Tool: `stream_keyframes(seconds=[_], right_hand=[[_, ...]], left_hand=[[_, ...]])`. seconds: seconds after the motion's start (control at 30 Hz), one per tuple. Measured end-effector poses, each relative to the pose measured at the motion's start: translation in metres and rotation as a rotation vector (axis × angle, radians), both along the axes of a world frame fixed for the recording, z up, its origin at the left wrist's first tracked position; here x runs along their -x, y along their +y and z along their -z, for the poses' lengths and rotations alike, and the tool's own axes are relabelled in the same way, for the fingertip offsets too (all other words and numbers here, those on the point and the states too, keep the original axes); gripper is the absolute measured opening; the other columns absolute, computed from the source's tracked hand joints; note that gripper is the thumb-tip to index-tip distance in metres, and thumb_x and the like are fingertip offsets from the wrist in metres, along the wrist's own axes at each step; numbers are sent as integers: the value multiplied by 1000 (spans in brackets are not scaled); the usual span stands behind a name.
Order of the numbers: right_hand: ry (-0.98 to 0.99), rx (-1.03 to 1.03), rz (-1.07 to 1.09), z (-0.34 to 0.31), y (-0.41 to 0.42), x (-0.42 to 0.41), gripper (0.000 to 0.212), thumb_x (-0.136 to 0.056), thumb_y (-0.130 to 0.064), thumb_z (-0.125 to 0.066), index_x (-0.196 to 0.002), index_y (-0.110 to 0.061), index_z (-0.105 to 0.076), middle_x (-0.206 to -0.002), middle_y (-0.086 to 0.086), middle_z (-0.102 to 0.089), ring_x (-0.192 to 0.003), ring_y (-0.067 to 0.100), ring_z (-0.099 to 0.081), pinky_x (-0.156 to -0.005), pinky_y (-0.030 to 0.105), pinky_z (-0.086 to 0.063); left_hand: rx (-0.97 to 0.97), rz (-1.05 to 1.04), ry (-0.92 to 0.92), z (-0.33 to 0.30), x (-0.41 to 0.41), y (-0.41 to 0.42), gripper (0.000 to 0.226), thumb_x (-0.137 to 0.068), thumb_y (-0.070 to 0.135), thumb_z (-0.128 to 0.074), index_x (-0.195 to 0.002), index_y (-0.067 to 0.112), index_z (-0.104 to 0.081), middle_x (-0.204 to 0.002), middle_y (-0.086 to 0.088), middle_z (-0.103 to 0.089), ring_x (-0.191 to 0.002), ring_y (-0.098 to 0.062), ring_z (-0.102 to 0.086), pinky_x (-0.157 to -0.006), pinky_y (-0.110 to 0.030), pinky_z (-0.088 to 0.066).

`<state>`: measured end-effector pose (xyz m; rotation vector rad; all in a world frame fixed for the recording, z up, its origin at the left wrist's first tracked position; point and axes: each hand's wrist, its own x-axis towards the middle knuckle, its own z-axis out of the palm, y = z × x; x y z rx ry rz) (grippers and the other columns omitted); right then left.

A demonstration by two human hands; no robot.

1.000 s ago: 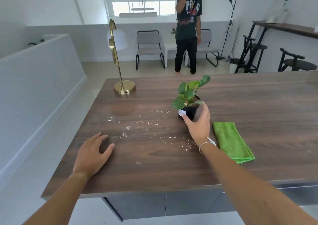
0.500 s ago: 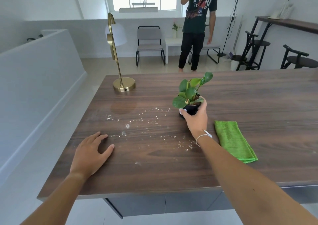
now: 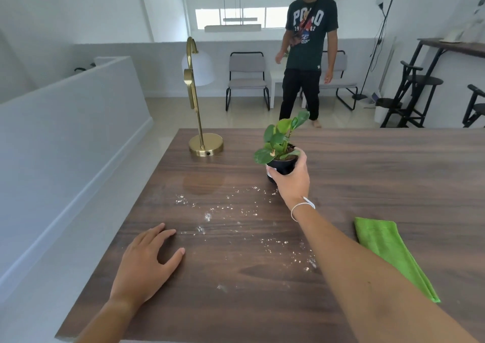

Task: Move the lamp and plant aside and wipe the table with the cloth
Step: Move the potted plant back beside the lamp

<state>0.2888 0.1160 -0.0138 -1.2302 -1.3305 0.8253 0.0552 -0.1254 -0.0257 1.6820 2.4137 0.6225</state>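
Observation:
My right hand [image 3: 292,181] is wrapped around the black pot of a small green plant [image 3: 279,144], holding it a little above the dark wooden table [image 3: 367,174]. White crumbs [image 3: 236,219] are scattered over the table's middle. A brass lamp [image 3: 199,106] with a round base and a white shade stands at the far left corner. A folded green cloth [image 3: 388,253] lies at the right, past my right forearm. My left hand [image 3: 147,261] rests flat on the table near the front left, fingers spread, holding nothing.
A person in a dark T-shirt [image 3: 307,53] stands on the floor beyond the table's far edge. Grey chairs [image 3: 246,77] line the back wall. Black stools [image 3: 417,93] and a high shelf stand at the right. A low white wall [image 3: 65,137] runs along the left.
My right hand has lifted the plant off the table and carried it away from me, toward the far edge. My left hand stayed put. The person behind lowered an arm.

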Motion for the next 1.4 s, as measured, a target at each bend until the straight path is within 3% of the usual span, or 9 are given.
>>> stream_keyframes(seconds=[0.1,0.23,0.37,0.93,1.13,1.4], right_hand=[[18,9,-36,-1,26,21,67,-61,-32,-80,-113,-46,-40,-114,-16,-61,-104,10,-59,-84,27,-49],[16,18,-54,2,56,46,68,-62,-32,-80,-116,-42,-40,-116,-13,-60,-105,11,-58,-85,28,-48],[23,-14,-18,-9,78,47,70,-62,-30,-79,-120,-37,-40,-120,-10,-58,-109,14,-56,-89,32,-49],[28,-3,-75,11,110,76,84,-67,-27,-80,-135,-32,-32,-137,-3,-49,-123,18,-49,-99,32,-43],[18,10,-66,13,103,65,96,-67,-29,-79,-144,-27,-22,-149,-2,-35,-135,16,-36,-99,21,-29],[-76,21,-36,15,91,51,97,-67,-32,-78,-145,-27,-21,-152,-1,-32,-137,18,-34,-103,32,-32]], left_hand=[[-27,-7,-24,1,1,0,47,-79,47,-63,-122,32,-56,-143,10,-45,-134,-12,-36,-112,-33,-24],[-40,6,-39,0,2,4,66,-67,69,-40,-120,34,-57,-139,17,-44,-133,-9,-37,-112,-31,-27],[-61,33,-53,-5,-5,8,71,-63,72,-34,-121,38,-55,-139,21,-40,-134,-4,-33,-112,-25,-23],[-18,-26,-44,-1,4,9,64,-66,70,-39,-119,39,-56,-135,24,-39,-132,-6,-35,-110,-24,-23],[-37,-28,-54,-1,3,7,63,-67,69,-40,-120,37,-57,-137,22,-41,-131,-4,-35,-111,-25,-25],[-26,-11,-45,0,3,6,47,-80,48,-61,-124,34,-55,-143,13,-43,-134,-8,-33,-113,-28,-24]])
